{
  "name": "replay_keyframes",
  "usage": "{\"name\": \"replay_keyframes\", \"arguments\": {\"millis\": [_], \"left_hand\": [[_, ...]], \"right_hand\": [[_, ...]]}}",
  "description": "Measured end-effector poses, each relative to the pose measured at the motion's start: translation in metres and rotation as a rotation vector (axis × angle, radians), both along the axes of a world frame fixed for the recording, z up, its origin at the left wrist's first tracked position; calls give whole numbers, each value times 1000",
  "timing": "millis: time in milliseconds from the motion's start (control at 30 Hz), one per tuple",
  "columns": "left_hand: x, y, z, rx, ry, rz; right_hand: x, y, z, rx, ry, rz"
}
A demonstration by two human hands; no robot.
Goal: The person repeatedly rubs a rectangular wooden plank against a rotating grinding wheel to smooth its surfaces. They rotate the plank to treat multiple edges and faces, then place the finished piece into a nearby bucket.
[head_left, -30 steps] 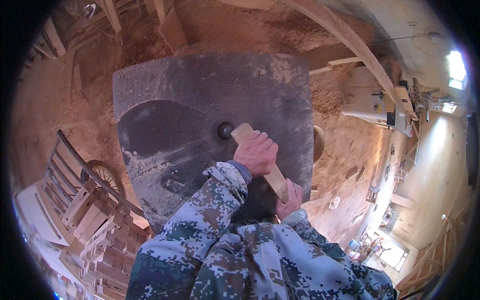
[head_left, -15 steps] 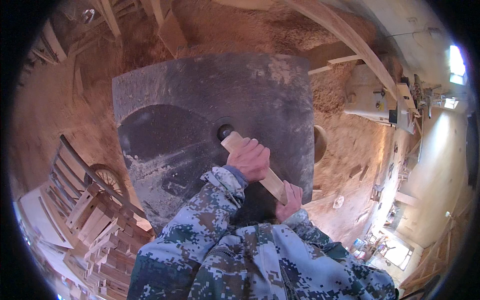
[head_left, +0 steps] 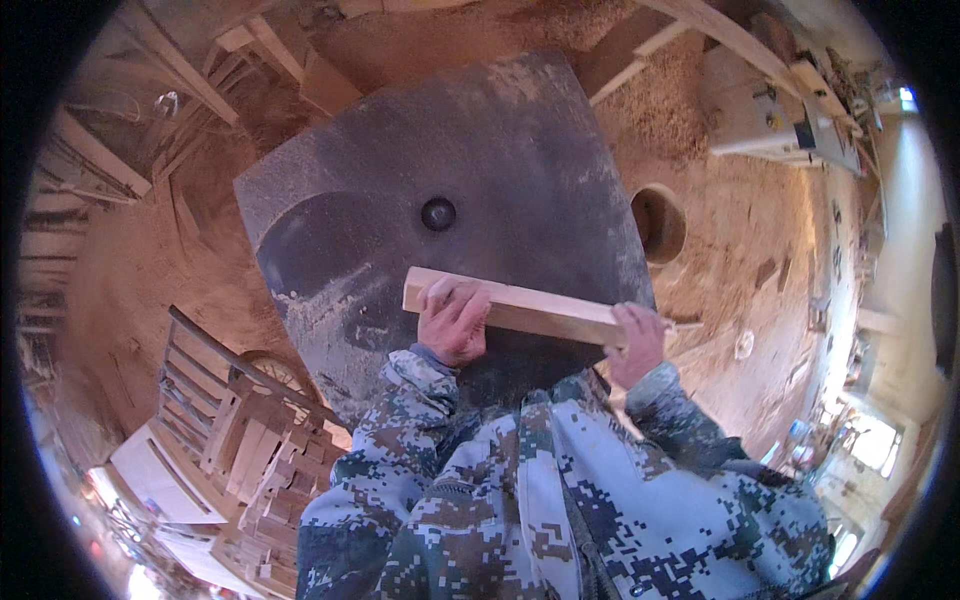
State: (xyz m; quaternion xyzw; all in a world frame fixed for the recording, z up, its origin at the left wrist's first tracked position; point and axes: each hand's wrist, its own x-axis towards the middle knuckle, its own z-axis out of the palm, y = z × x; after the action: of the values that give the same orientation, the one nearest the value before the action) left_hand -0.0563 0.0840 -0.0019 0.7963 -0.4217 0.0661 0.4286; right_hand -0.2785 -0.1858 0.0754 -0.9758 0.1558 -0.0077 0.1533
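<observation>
A pale wooden bar (head_left: 540, 312) spans the near part of a dark tabletop (head_left: 520, 140), seen through the head camera I monitor remotely; I cannot tell whether it touches the surface. The person's left hand (head_left: 453, 322) grips it near one end, the right hand (head_left: 638, 345) clasps the other. Beyond the bar sits a round dark fitting (head_left: 438, 213). At left, stacked wooden blocks (head_left: 280, 470) stand beside a slatted frame (head_left: 190, 385).
</observation>
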Motion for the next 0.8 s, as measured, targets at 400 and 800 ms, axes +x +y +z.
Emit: {"name": "replay_keyframes", "arguments": {"millis": [400,800], "left_hand": [[-73,43,32,77,544,718],[-63,21,24,-20,709,860]], "right_hand": [[-50,-56,-9,122,18,97],[-68,-88,-15,493,111,-16]]}}
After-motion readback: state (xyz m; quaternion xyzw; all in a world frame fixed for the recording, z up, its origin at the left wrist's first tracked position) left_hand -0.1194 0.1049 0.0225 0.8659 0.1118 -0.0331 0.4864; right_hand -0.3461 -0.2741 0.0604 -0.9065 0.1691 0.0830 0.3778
